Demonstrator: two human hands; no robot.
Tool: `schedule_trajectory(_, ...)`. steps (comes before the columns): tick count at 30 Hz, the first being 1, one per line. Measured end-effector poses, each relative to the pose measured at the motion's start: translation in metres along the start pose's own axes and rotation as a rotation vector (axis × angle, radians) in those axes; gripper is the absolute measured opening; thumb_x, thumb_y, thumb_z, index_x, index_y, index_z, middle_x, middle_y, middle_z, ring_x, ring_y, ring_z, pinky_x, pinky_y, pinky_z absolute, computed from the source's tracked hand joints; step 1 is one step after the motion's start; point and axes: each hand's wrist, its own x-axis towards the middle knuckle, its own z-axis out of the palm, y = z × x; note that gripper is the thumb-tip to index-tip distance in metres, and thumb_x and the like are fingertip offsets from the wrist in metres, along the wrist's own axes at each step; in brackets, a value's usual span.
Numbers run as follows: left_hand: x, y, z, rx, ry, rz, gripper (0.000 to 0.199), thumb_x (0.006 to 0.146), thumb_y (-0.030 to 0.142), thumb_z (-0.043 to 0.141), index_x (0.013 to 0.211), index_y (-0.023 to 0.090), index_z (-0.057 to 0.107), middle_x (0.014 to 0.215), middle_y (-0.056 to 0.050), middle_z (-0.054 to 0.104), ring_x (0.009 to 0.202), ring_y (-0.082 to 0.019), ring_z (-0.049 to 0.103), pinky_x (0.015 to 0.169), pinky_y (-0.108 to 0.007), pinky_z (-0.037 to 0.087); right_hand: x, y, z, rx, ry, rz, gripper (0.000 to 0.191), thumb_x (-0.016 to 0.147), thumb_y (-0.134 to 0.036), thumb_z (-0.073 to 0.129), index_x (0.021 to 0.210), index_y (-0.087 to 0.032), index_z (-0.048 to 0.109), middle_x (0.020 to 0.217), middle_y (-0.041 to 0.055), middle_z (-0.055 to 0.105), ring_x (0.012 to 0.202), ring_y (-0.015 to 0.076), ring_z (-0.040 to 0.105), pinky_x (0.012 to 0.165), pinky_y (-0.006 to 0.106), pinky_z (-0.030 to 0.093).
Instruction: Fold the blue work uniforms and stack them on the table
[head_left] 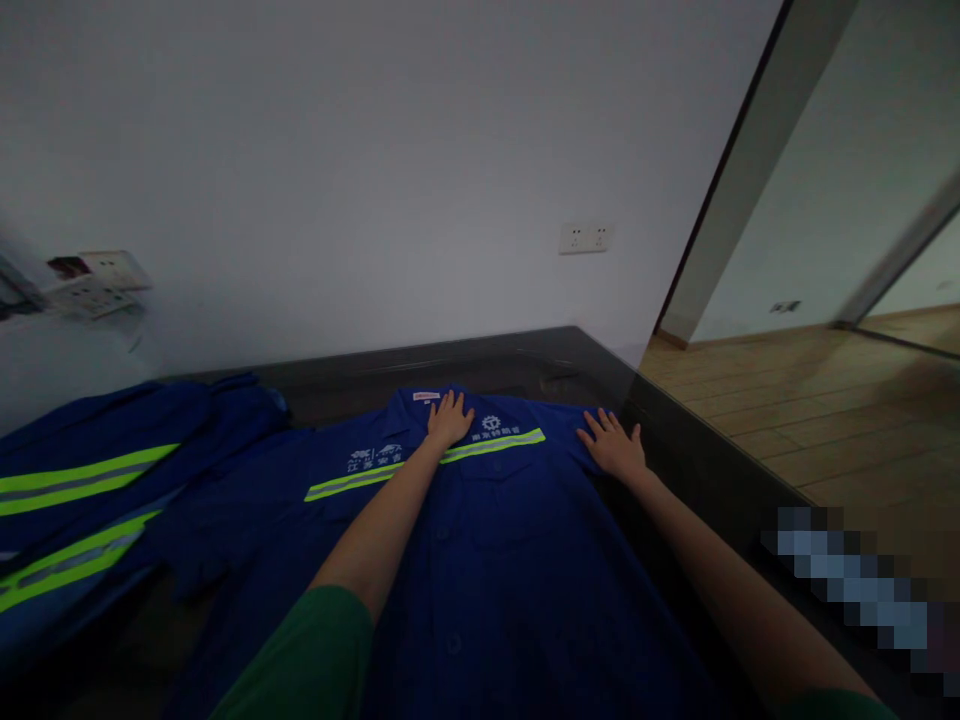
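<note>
A blue short-sleeved work shirt (480, 510) lies spread out, front up, with its collar toward the wall. Yellow-green reflective strips and pale printed logos cross its chest. My left hand (450, 418) rests flat on the shirt beside the collar, fingers spread. On the sleeve at the right, my right hand (613, 445) presses down with its fingers apart. Neither hand grips the cloth. The shirt's lower part fades into shadow at the bottom of the view.
The dark table (600, 365) stands against a white wall. More blue clothing (97, 430) with reflective strips lies at the left. Sockets (585, 238) sit on the wall. A pixelated patch covers something at the lower right. Beyond the table's right edge is a tan floor (757, 420).
</note>
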Motion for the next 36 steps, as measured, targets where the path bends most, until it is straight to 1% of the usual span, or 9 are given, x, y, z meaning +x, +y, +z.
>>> schedule_trajectory(4, 0.013, 0.001, -0.005, -0.102, 0.084, -0.075, 0.050, 0.090, 0.039, 0.048, 0.135, 0.017, 0.048, 0.149, -0.017, 0.036, 0.137, -0.032, 0.034, 0.111, -0.048, 0.026, 0.001, 0.001, -0.005, 0.048, 0.107, -0.026, 0.053, 0.097, -0.048, 0.031, 0.142, -0.022, 0.042, 0.149, 0.0119, 0.038, 0.138, 0.0302, 0.030, 0.106, 0.065, 0.021)
schedule_trajectory(9, 0.041, -0.007, -0.016, -0.274, 0.140, -0.176, 0.051, 0.086, 0.024, 0.057, 0.133, 0.009, 0.046, 0.127, -0.022, 0.058, 0.123, -0.030, 0.053, 0.102, -0.040, 0.039, 0.026, 0.001, -0.022, 0.111, 0.297, -0.101, 0.038, 0.095, -0.033, 0.043, 0.126, -0.017, 0.058, 0.129, 0.0127, 0.057, 0.121, 0.0263, 0.049, 0.100, 0.040, 0.041)
schedule_trajectory(12, 0.056, -0.012, -0.017, -0.403, 0.126, -0.183, 0.053, 0.081, 0.022, 0.066, 0.129, 0.009, 0.050, 0.122, -0.019, 0.062, 0.116, -0.026, 0.059, 0.096, -0.033, 0.044, 0.045, 0.000, -0.026, 0.083, 0.260, -0.104, 0.034, 0.092, -0.028, 0.050, 0.123, -0.017, 0.060, 0.121, 0.0130, 0.061, 0.114, 0.0260, 0.052, 0.093, 0.036, 0.044)
schedule_trajectory(16, 0.065, -0.015, -0.013, -0.559, 0.116, -0.137, 0.058, 0.077, 0.021, 0.072, 0.130, 0.012, 0.052, 0.127, -0.015, 0.060, 0.113, -0.023, 0.060, 0.095, -0.029, 0.047, 0.064, 0.003, -0.020, 0.060, 0.189, -0.036, 0.027, 0.089, -0.032, 0.057, 0.110, -0.018, 0.065, 0.113, 0.0126, 0.062, 0.108, 0.0271, 0.055, 0.085, 0.036, 0.046)
schedule_trajectory(21, 0.066, -0.017, -0.005, -0.662, 0.147, -0.074, 0.053, 0.080, 0.009, 0.063, 0.131, 0.015, 0.053, 0.124, -0.009, 0.063, 0.107, -0.019, 0.062, 0.091, -0.027, 0.051, 0.077, 0.016, -0.008, 0.134, 0.172, -0.043, 0.021, 0.090, -0.034, 0.055, 0.092, -0.017, 0.068, 0.106, 0.0120, 0.063, 0.103, 0.0263, 0.056, 0.083, 0.035, 0.044)
schedule_trajectory(26, 0.064, -0.022, 0.000, -0.660, 0.218, -0.030, 0.048, 0.082, 0.009, 0.054, 0.130, 0.016, 0.055, 0.120, -0.007, 0.065, 0.106, -0.019, 0.063, 0.093, -0.031, 0.051, 0.086, 0.031, -0.008, 0.298, 0.173, -0.085, 0.026, 0.094, -0.032, 0.046, 0.099, -0.017, 0.066, 0.098, 0.0090, 0.068, 0.091, 0.0203, 0.062, 0.079, 0.029, 0.045)
schedule_trajectory(29, 0.064, -0.023, 0.001, -0.618, 0.228, -0.006, 0.045, 0.081, 0.009, 0.055, 0.125, 0.017, 0.060, 0.121, -0.006, 0.065, 0.108, -0.019, 0.062, 0.096, -0.033, 0.049, 0.089, 0.035, -0.013, 0.322, 0.140, -0.078, 0.028, 0.093, -0.035, 0.047, 0.095, -0.017, 0.069, 0.093, 0.0088, 0.070, 0.088, 0.0206, 0.063, 0.076, 0.028, 0.045)
schedule_trajectory(33, 0.065, -0.022, 0.000, -0.545, 0.214, 0.028, 0.040, 0.080, 0.009, 0.056, 0.119, 0.016, 0.063, 0.121, -0.007, 0.065, 0.113, -0.019, 0.059, 0.101, -0.032, 0.045, 0.090, 0.039, -0.020, 0.266, 0.130, -0.004, 0.034, 0.092, -0.043, 0.048, 0.091, -0.017, 0.071, 0.092, 0.0114, 0.071, 0.087, 0.0243, 0.064, 0.073, 0.031, 0.045)
schedule_trajectory(36, 0.065, -0.020, -0.001, -0.499, 0.206, 0.053, 0.037, 0.081, 0.011, 0.056, 0.117, 0.015, 0.064, 0.123, -0.007, 0.064, 0.117, -0.019, 0.057, 0.105, -0.032, 0.041, 0.086, 0.050, -0.023, 0.271, 0.161, 0.048, 0.028, 0.092, -0.034, 0.049, 0.099, -0.018, 0.070, 0.099, 0.0107, 0.071, 0.091, 0.0236, 0.065, 0.075, 0.030, 0.045)
